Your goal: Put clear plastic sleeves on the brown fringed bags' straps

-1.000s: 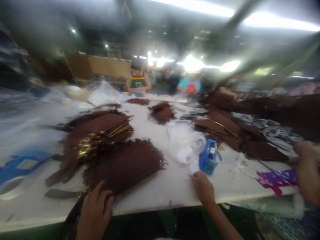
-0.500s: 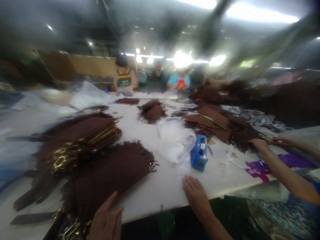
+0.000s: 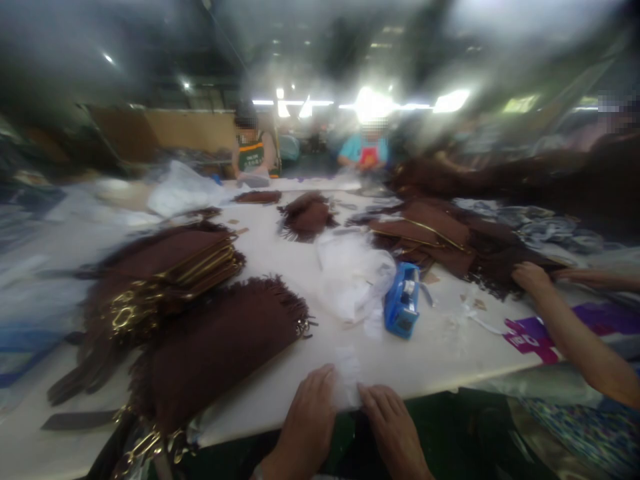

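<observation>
At the table's front edge, my left hand (image 3: 311, 410) and my right hand (image 3: 393, 420) are side by side, fingers closed on either side of a thin, whitish translucent sheet (image 3: 347, 373). The sheet looks like tissue or plastic; which one I cannot tell. Left of my hands lies a brown fringed bag (image 3: 215, 350) with gold metal hardware at its lower corner. Just beyond my right hand is a blue tape dispenser (image 3: 403, 303), next to a crumpled heap of white sheets (image 3: 347, 277).
Brown bags with gold zips (image 3: 175, 260) are stacked at left, and another brown heap (image 3: 440, 233) lies at right. A co-worker's hand (image 3: 533, 277) touches that heap, near a purple and pink bag (image 3: 535, 340). Two people stand across the white table (image 3: 265, 250).
My left hand has moved right, away from the brown bag, to beside my right hand. My right hand, earlier flat near the table edge, has drawn slightly nearer and closed on the sheet.
</observation>
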Demonstrator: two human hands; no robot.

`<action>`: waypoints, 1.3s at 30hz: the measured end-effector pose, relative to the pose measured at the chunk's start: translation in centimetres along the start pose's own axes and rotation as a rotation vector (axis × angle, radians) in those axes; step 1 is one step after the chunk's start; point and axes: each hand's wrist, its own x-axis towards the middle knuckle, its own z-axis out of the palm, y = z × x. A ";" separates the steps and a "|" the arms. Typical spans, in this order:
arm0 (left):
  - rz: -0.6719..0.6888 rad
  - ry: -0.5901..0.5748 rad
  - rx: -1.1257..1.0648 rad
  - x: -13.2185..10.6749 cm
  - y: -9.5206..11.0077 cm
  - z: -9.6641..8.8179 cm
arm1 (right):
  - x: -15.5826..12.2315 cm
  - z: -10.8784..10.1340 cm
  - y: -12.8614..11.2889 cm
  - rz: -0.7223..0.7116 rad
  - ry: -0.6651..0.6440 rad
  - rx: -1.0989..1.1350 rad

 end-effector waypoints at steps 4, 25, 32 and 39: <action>-0.047 -0.155 -0.076 2.0 0.8 0.1 | 0.8 -1.2 -0.9 0.106 0.001 0.165; -0.565 -0.012 -0.743 -3.2 -0.2 -5.4 | 7.9 -5.7 -7.5 0.640 -0.429 1.072; -0.524 0.004 -0.584 -6.2 -1.4 -5.6 | 9.4 -5.1 -9.9 0.607 -0.497 1.053; -0.782 0.048 -1.217 -8.5 -2.9 -5.9 | 11.0 -3.3 -12.5 0.517 -0.539 0.997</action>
